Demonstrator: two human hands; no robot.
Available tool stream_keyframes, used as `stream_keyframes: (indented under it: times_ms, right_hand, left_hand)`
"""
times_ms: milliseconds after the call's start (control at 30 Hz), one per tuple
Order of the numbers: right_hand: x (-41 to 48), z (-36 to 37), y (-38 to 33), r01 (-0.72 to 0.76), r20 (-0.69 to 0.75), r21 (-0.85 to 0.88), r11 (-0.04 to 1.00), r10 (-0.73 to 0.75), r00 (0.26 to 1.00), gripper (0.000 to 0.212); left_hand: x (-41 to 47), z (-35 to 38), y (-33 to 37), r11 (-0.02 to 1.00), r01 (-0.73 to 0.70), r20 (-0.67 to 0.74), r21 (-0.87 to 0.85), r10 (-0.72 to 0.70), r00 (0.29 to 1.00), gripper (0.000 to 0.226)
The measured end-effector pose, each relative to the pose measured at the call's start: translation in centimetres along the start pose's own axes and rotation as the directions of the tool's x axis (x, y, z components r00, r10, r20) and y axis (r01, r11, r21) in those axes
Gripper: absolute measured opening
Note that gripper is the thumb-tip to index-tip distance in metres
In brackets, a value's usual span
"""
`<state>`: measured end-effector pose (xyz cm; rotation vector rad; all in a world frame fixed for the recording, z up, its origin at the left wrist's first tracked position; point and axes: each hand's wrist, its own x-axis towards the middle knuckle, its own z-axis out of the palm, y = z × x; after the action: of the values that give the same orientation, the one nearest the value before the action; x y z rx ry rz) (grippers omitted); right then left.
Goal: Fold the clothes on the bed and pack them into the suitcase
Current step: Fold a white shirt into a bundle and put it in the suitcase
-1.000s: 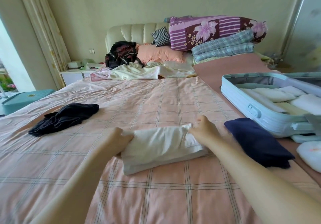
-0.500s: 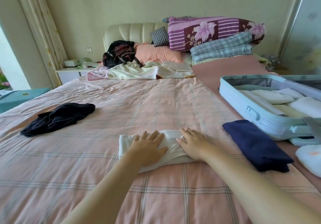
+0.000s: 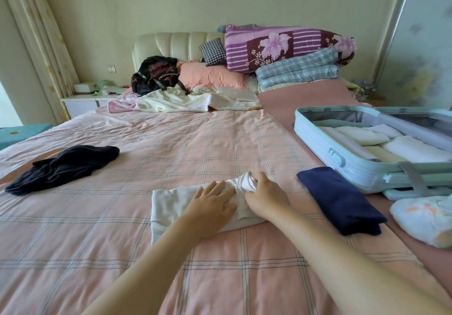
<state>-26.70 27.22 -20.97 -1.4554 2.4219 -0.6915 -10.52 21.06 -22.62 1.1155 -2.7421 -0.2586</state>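
- Centre of the frame: the white garment (image 3: pixel 171 204) lies folded into a band on the pink checked bed (image 3: pixel 171 143).
- The left hand (image 3: pixel 212 202) is flat on it, fingers straight and spread, pressing the cloth down.
- The right hand (image 3: pixel 265 197) has its fingers curled round the bunched right end of the white garment, which is lifted a little off the bed.
- Writing: the black bag (image 3: pixel 156 75) at the upper middle, by the headboard, carries white capital letters on its straps, turned over and too small to read with confidence.
- Right of the frame: the pale blue suitcase (image 3: pixel 318 141) lies open on the bed, with white and cream folded clothes (image 3: pixel 362 136) packed side by side inside.
- Just in front of the suitcase, a folded navy garment (image 3: pixel 340 199) waits on the bed.
- Lower right edge: a white bundle (image 3: pixel 425 219) with orange marks.
- Left of the frame: a black garment (image 3: pixel 63 165) lies crumpled, well apart from the hands.
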Motion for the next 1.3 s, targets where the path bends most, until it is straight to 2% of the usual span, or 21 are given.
stream_keyframes:
  times_ms: [100, 167, 233, 300, 400, 500, 533, 567, 633, 700, 733, 767, 833, 900, 967, 1033, 1067, 1133, 1200, 1233, 1300]
  right_hand:
    - [-0.6, -0.7, -1.6, 0.045, -0.118, 0.086, 0.995, -0.034, 0.992, 0.028]
    - [-1.1, -0.9, -3.1, 0.074, -0.200, 0.146, 0.987, -0.044, 0.979, 0.026]
    - [-1.5, -1.0, -4.7, 0.139, -0.218, 0.268, 0.954, -0.080, 0.973, 0.035]
    - [-2.0, -0.9, -6.1, 0.219, -0.175, 0.358, 0.908, -0.165, 0.971, 0.048]
    - [-2.7, -0.2, -7.0, 0.276, 0.015, 0.342, 0.898, -0.299, 0.954, 0.065]
    - [-3.0, 1.6, -6.7, 0.351, 0.123, 0.180, 0.919, -0.375, 0.919, 0.060]
    - [-3.2, 2.0, -6.6, 0.363, 0.141, 0.203, 0.909, -0.394, 0.908, 0.062]
    - [-3.2, 2.3, -6.6, 0.349, 0.167, 0.305, 0.886, -0.411, 0.896, 0.064]
    - [-3.2, 2.3, -6.6, 0.293, 0.130, 0.577, 0.762, -0.440, 0.888, 0.060]
    - [-2.8, 2.1, -6.5, 0.209, 0.034, 0.735, 0.645, -0.343, 0.939, 0.050]
    - [-2.5, 2.0, -6.4, 0.183, -0.008, 0.763, 0.620, -0.274, 0.962, 0.045]
    - [-2.3, 1.8, -6.1, 0.171, -0.038, 0.752, 0.637, -0.216, 0.976, 0.040]
    - [-2.0, 1.8, -5.4, 0.170, -0.069, 0.657, 0.734, -0.166, 0.984, 0.041]
    - [-2.2, 1.8, -5.1, 0.159, -0.016, 0.626, 0.764, -0.191, 0.981, 0.050]
    - [-2.5, 1.7, -5.5, 0.049, 0.158, 0.779, 0.626, -0.272, 0.949, 0.043]
    - [-2.7, 2.2, -6.4, -0.033, 0.229, 0.853, 0.521, -0.317, 0.920, 0.043]
    - [-2.6, 2.4, -6.9, 0.025, 0.189, 0.820, 0.572, -0.313, 0.931, 0.041]
    - [-2.4, 2.9, -7.9, 0.221, 0.042, 0.630, 0.745, -0.316, 0.948, 0.036]
    - [-2.8, 3.5, -8.8, 0.310, 0.077, 0.473, 0.825, -0.389, 0.918, 0.047]
    - [-3.0, 4.1, -9.1, 0.351, 0.129, 0.396, 0.848, -0.430, 0.894, 0.057]
    - [-3.7, 5.4, -10.1, 0.464, 0.191, 0.241, 0.852, -0.510, 0.839, 0.076]
  left_hand:
    - [-0.4, -1.7, -0.7, 0.957, 0.043, -0.179, -0.286, -0.097, 0.979, 0.046]
    - [-0.8, -3.2, -1.6, 0.873, 0.060, -0.286, -0.485, -0.223, 0.932, 0.039]
    - [-1.1, -4.5, -2.5, 0.759, 0.044, -0.342, -0.649, -0.343, 0.875, 0.032]
    - [-1.6, -5.3, -3.3, 0.678, 0.024, -0.362, -0.735, -0.423, 0.831, 0.031]
    - [-2.2, -5.2, -3.7, 0.703, -0.008, -0.392, -0.711, -0.387, 0.835, 0.035]
    - [-2.3, -4.7, -3.1, 0.773, 0.010, -0.345, -0.634, -0.295, 0.891, 0.035]
    - [-2.2, -4.7, -2.8, 0.784, 0.018, -0.331, -0.620, -0.282, 0.901, 0.034]
    - [-2.0, -4.7, -2.6, 0.794, 0.024, -0.327, -0.607, -0.278, 0.903, 0.034]
    - [-1.5, -4.9, -2.4, 0.803, 0.078, -0.315, -0.591, -0.318, 0.894, 0.034]
    - [-1.1, -5.4, -2.7, 0.760, 0.220, -0.230, -0.611, -0.437, 0.869, 0.045]
    - [-1.1, -5.4, -3.1, 0.725, 0.294, -0.168, -0.623, -0.491, 0.855, 0.054]
    - [-1.0, -5.4, -3.4, 0.708, 0.335, -0.118, -0.622, -0.508, 0.854, 0.060]
    - [-0.8, -5.2, -3.9, 0.708, 0.321, -0.092, -0.629, -0.478, 0.874, 0.060]
    - [-0.6, -5.3, -4.4, 0.663, 0.267, -0.122, -0.700, -0.479, 0.870, 0.053]
    - [-0.7, -6.1, -4.8, 0.575, 0.235, -0.125, -0.784, -0.516, 0.847, 0.048]
    - [-1.1, -7.1, -5.8, 0.518, 0.220, -0.136, -0.827, -0.564, 0.815, 0.043]
    - [-1.5, -7.4, -6.5, 0.516, 0.223, -0.153, -0.827, -0.588, 0.794, 0.041]
    - [-2.9, -7.9, -8.0, 0.501, 0.247, -0.160, -0.830, -0.637, 0.754, 0.039]
    - [-4.5, -8.2, -9.3, 0.489, 0.314, -0.100, -0.814, -0.650, 0.754, 0.040]
    - [-5.3, -8.2, -9.6, 0.520, 0.368, -0.073, -0.771, -0.646, 0.760, 0.039]
    - [-6.5, -8.3, -9.7, 0.680, 0.467, -0.131, -0.566, -0.633, 0.763, 0.035]
